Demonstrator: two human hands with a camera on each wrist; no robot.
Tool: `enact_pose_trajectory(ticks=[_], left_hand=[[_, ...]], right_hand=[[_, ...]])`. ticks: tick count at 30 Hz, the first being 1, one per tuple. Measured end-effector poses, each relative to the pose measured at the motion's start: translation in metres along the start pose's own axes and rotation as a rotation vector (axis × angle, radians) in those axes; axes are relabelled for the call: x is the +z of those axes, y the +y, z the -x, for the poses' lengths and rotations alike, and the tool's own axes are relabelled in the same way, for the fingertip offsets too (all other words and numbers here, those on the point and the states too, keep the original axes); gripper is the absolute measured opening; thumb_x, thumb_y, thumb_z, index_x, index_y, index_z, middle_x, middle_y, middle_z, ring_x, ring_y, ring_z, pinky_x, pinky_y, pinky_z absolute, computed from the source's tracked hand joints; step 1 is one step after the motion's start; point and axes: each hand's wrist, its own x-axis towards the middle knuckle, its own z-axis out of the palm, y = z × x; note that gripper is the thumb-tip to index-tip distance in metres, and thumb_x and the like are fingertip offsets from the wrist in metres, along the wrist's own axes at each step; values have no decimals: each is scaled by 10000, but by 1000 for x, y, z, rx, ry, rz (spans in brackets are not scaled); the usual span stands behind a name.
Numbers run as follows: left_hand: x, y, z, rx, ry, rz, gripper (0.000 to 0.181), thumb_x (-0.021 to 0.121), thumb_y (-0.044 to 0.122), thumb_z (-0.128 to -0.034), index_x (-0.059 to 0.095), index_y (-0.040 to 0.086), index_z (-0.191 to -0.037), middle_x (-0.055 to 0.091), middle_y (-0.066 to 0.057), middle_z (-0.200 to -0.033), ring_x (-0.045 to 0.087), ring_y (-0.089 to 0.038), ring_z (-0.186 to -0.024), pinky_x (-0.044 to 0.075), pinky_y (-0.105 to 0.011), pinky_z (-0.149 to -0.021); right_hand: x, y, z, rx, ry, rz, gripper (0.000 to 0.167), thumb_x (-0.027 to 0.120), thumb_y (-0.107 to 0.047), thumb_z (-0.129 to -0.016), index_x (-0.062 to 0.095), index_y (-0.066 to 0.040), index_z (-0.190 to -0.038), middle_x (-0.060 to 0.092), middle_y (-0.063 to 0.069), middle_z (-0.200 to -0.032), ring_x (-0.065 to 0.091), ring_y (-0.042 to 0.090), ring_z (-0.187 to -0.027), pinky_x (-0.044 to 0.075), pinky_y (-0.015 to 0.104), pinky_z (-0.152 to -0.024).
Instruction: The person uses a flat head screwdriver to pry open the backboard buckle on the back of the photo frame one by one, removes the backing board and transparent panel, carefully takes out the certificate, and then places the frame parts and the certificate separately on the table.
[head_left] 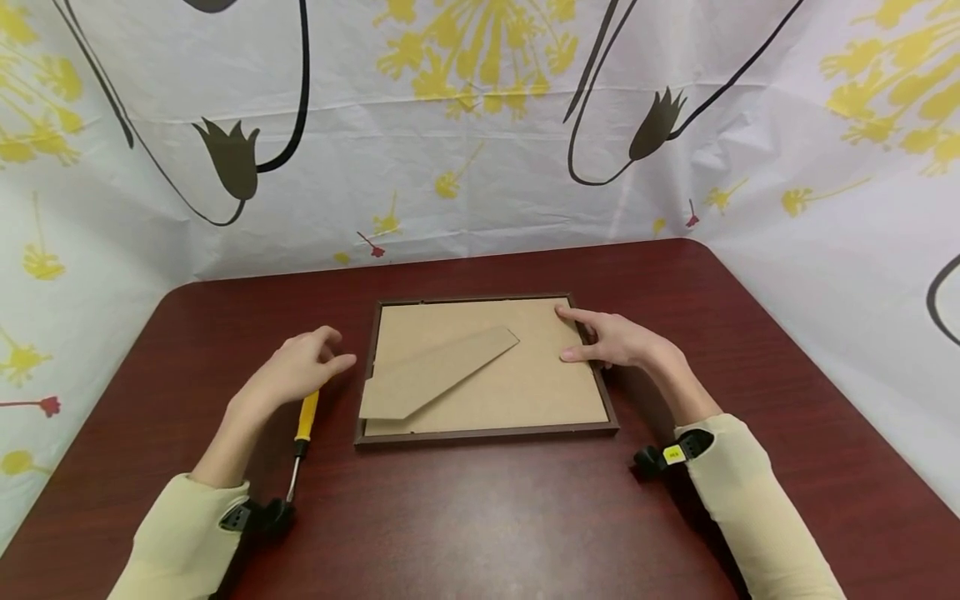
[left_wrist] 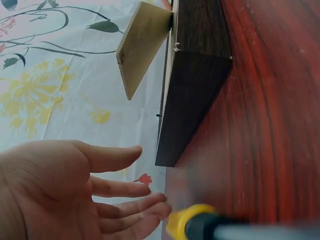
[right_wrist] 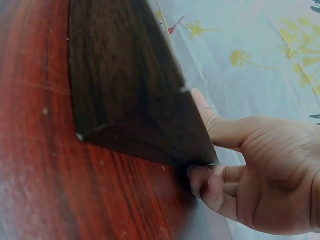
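Observation:
A dark brown picture frame (head_left: pixel 487 432) lies back side up on the table, its tan backing board (head_left: pixel 547 392) showing, with a cardboard stand flap (head_left: pixel 442 371) slanting across it. My right hand (head_left: pixel 618 340) grips the right side of the frame, thumb and index finger on top and other fingers curled at the outer edge; in the right wrist view they hold the dark side (right_wrist: pixel 135 85). Just left of the frame, my left hand (head_left: pixel 300 362) hovers with relaxed fingers, holding nothing. Under it lies a screwdriver (head_left: pixel 307 417) with a yellow handle, its shaft toward the near edge.
The dark red table (head_left: pixel 465 517) has rounded far corners. A white sheet (head_left: pixel 450 167) with yellow flowers and dark stems hangs behind it and along both sides. Black straps with small devices sit on both wrists over pale sleeves (head_left: pixel 750 500).

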Motion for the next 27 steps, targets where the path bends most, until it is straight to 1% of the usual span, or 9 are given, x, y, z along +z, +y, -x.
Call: enact_pose_trajectory(ticks=[3,6,7,10,14,19,22,24,27], left_hand=[[2,2,-7,-5,-10,37,575,597,308,-1027,457,-131,-1371,637,-270,-1113,635,-347,-936,527,-476,-777],[5,5,-15,-14,-24,67,589,582,301,-1035,426,-128,-1407,646,-252,-1116,643,-319,-923,521,-458,-783],[6,5,-18,-16,-28,77,593,579,295,-1037,415,-129,-1418,652,-245,-1111,652,-309,-915,520,-452,-784],[9,5,-26,-23,-40,110,623,582,291,-1036,378,-130,-1448,664,-227,-1092,674,-282,-884,520,-443,-790],[15,4,-35,-37,-75,140,682,590,277,-1031,303,-137,-1491,665,-213,-1078,675,-250,-837,520,-440,-809],[20,0,-38,-41,-131,181,691,570,221,-1042,226,-137,-1523,654,-223,-1090,664,-231,-811,522,-445,-827],[21,-2,-39,-40,-155,217,684,551,209,-1052,204,-128,-1536,633,-258,-1143,671,-243,-841,525,-458,-848],[21,-2,-39,-39,-166,231,679,540,209,-1058,197,-120,-1543,614,-276,-1183,669,-248,-860,524,-456,-854],[21,-3,-40,-38,-175,238,674,531,206,-1063,189,-114,-1548,605,-275,-1187,662,-246,-860,521,-447,-851]], right_hand=[[1,-1,-1,-12,17,27,871,742,-391,-923,268,-146,-1611,583,228,-1144,583,288,-852,489,400,-719],[1,-1,-2,-35,41,53,862,741,-382,-925,280,-117,-1603,413,252,-1519,530,350,-1162,455,464,-889],[2,-1,-3,-45,50,61,855,740,-371,-927,285,-104,-1599,342,230,-1578,477,354,-1256,430,475,-942],[3,-1,-4,-56,63,70,839,737,-337,-934,286,-86,-1595,323,239,-1586,477,357,-1248,413,487,-951],[5,-2,-4,-61,78,82,815,735,-308,-939,299,-83,-1590,425,254,-1510,489,312,-1046,396,445,-853],[5,-2,-5,-67,99,98,809,746,-328,-929,331,-91,-1582,507,231,-1430,492,289,-1019,398,435,-857],[3,-3,-6,-64,106,123,819,758,-367,-915,357,-88,-1572,612,156,-1030,482,249,-863,387,402,-764],[2,-4,-6,-72,122,148,809,773,-366,-903,393,-65,-1550,510,77,-798,444,213,-762,359,372,-705],[1,-8,-6,-111,171,186,737,784,-313,-902,463,0,-1487,466,54,-747,404,203,-742,341,359,-682]])
